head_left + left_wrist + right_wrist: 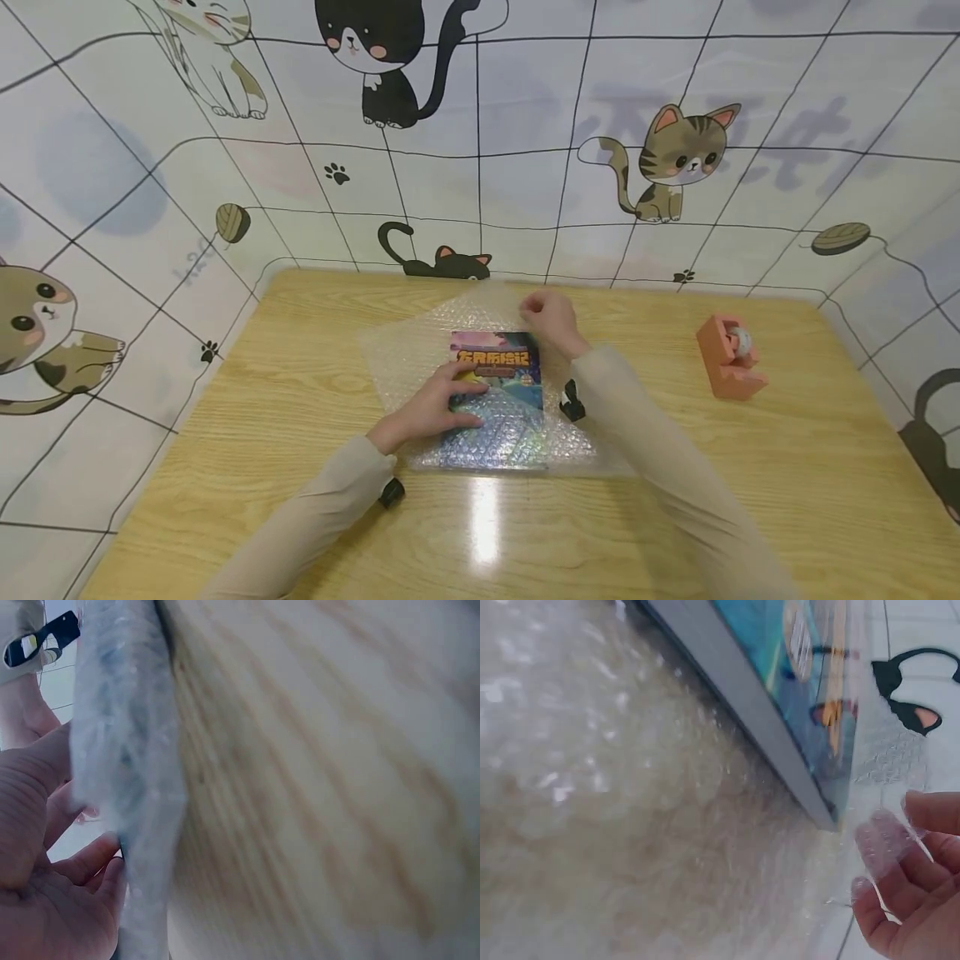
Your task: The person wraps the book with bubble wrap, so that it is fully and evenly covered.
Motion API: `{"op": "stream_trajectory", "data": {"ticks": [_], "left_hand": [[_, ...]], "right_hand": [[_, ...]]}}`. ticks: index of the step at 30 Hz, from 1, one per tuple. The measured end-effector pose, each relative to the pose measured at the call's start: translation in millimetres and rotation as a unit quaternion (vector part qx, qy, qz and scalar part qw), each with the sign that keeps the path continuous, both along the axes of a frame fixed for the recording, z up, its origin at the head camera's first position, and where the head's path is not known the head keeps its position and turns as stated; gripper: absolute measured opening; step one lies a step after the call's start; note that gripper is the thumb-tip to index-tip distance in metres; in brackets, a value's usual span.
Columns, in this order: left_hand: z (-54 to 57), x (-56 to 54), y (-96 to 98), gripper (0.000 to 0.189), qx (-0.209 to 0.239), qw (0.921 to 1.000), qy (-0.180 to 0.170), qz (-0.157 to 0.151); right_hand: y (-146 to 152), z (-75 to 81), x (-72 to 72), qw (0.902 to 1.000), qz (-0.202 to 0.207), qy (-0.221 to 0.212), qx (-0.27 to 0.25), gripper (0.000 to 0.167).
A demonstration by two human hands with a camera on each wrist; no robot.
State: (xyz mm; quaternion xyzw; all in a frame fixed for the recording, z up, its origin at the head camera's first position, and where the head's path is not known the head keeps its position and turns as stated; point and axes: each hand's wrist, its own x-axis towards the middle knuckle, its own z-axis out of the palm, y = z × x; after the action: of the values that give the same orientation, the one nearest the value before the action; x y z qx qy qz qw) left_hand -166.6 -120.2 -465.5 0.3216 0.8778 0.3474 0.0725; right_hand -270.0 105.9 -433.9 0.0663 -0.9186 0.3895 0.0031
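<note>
Bubble wrap (408,350), a clear plastic sheet with one corner pointing to twelve o'clock, lies on the pale yellow wood-grain bench (300,358), its near edge crossing at six o'clock. On it rests a rectangular book (516,382) with a blue and pink printed cover and a title in gold characters. The lower part of the cover shows through a glossy layer of the wrap; the upper part shows more sharply.

The left hand (433,406), in a beige cloth sleeve (322,500), is at nine o'clock of the book and rests over the cover with fingers and thumb spread, grasping nothing. The right hand (553,321), in a matching beige sleeve (660,450), is at one o'clock, just beside the book's upper corner. It pinches the bubble wrap between thumb and fingers; the right wrist view shows fingertips through the clear film. A small black device (391,493) sits beside the left cuff.

A blocky coral-pink tape dispenser (729,371) with a roll of clear tape (741,342) stands well apart from the book, just short of three o'clock. Beyond the bench, at twelve o'clock, hangs a white backdrop (517,192) with black grid lines and cartoon cats (393,96).
</note>
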Motion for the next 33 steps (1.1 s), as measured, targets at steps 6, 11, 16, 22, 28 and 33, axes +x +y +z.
{"op": "stream_trajectory", "data": {"ticks": [6, 11, 16, 22, 28, 33], "left_hand": [[-0.1, -0.4, 0.0, 0.052, -0.003, 0.9999, -0.011, 0.008], [-0.8, -0.5, 0.2, 0.053, -0.005, 0.9998, -0.018, 0.011], [-1.0, 0.0, 0.1, 0.053, -0.008, 0.9999, -0.013, 0.008], [-0.4, 0.6, 0.1, 0.052, -0.02, 0.9998, -0.001, 0.004], [0.6, 1.5, 1.1, 0.05, -0.016, 0.9998, 0.002, 0.011], [2.9, 2.1, 1.8, 0.061, -0.012, 0.9997, 0.01, 0.02]], "right_hand": [[2.9, 6.1, 11.6, 0.9956, 0.062, 0.067, 0.021, 0.016], [7.4, 9.4, 24.0, 0.99, 0.111, 0.07, 0.053, 0.015], [10.1, 9.2, 37.3, 0.9778, 0.162, 0.079, 0.106, 0.017], [10.0, -0.4, 44.2, 0.9569, 0.207, 0.116, 0.167, 0.02], [9.2, -11.5, 45.8, 0.9386, 0.219, 0.166, 0.209, 0.015], [8.6, -12.5, 48.5, 0.9355, 0.212, 0.183, 0.216, 0.011]]}}
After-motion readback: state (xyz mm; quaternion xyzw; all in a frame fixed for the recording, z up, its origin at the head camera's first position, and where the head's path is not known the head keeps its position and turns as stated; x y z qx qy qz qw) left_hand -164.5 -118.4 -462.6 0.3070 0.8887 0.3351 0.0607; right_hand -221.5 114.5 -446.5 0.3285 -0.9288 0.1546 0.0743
